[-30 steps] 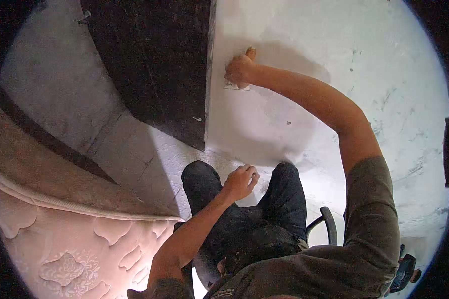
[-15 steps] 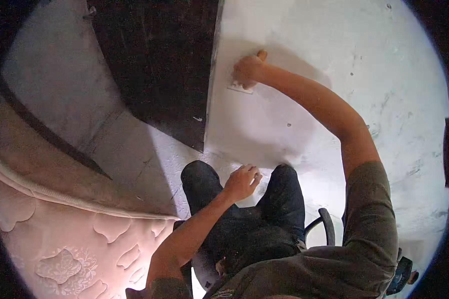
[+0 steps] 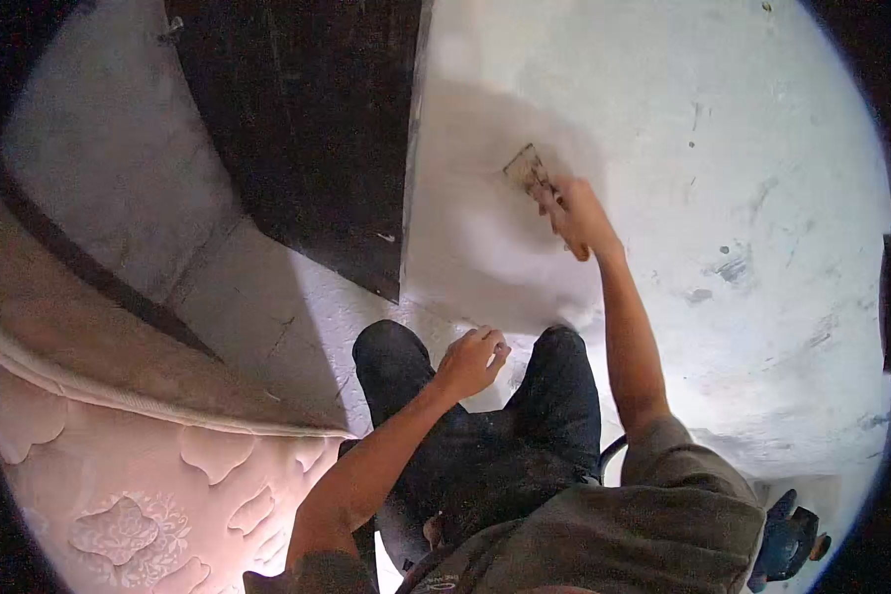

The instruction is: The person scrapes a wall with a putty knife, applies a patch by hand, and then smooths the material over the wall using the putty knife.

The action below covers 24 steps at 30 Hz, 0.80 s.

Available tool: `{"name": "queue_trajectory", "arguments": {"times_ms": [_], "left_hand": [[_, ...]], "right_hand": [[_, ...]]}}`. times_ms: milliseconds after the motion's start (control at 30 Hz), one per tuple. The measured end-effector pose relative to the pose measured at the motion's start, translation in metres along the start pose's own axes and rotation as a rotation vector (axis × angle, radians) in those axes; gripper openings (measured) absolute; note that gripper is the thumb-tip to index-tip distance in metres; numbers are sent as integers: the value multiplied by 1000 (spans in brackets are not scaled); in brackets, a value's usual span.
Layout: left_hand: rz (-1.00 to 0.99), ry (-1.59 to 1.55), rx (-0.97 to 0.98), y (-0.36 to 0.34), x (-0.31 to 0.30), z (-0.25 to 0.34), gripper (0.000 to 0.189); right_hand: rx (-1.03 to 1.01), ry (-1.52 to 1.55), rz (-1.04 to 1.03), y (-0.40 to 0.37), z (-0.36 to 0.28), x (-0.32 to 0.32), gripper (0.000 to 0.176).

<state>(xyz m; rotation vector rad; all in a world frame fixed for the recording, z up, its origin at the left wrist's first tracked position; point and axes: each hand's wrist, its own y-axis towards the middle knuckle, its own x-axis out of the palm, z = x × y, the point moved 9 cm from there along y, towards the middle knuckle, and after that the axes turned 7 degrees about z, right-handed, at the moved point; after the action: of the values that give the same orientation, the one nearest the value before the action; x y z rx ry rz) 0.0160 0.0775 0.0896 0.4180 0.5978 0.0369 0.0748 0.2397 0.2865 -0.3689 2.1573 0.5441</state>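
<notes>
On the white wall (image 3: 762,119), head view, the only one: the right hand (image 3: 576,216) has the handle of a putty knife (image 3: 528,168), fingers wrapped tight round it, arm stretched fwd. The blade sticks out up and left of the knuckles, tilted, smeared brownish, and looks laid against the plaster, though actual contact is too small to confirm. It sits in the shaded patch of wall, right of the dark door (image 3: 307,129) and clear of the door's edge.

The left hand (image 3: 473,361) is lower, approx. centre frame, between the two knees in dark trousers (image 3: 564,386). Its fingers are curled in toward the palm, pressed together, thumb over the top. Can't tell whether anything is inside the fist. It hangs near the foot of the wall, well apart from the knife.

Other bits: pale patterned floor (image 3: 267,317) under the door, a pink quilted mattress (image 3: 119,495) w/ piped edge at bottom left, a dark chair arm (image 3: 612,450) just right of the legs, and a grey shirt (image 3: 614,540) at the bottom edge.
</notes>
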Motion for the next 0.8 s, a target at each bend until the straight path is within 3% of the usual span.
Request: {"name": "queue_trajectory", "arguments": {"times_ms": [133, 200, 300, 433, 633, 800], "left_hand": [[-6, -32, -50, 0, -1, -3, 15], [-16, -61, -88, -1, 1, -7, 14], [1, -4, -68, 0, 2, -11, 14], [-2, -31, -101, 1, 1, -17, 16], [-38, -31, -168, 3, 5, -23, 19], [-42, -30, -135, 3, 9, -23, 20]], "right_hand": [[17, 223, 149, -27, 72, 35, 19], [172, 424, 292, -38, 96, 40, 17], [207, 565, 404, -43, 125, 54, 19], [157, 469, 421, -43, 129, 61, 24], [283, 434, 447, -51, 142, 73, 25], [81, 302, 520, -36, 137, 78, 24]]}}
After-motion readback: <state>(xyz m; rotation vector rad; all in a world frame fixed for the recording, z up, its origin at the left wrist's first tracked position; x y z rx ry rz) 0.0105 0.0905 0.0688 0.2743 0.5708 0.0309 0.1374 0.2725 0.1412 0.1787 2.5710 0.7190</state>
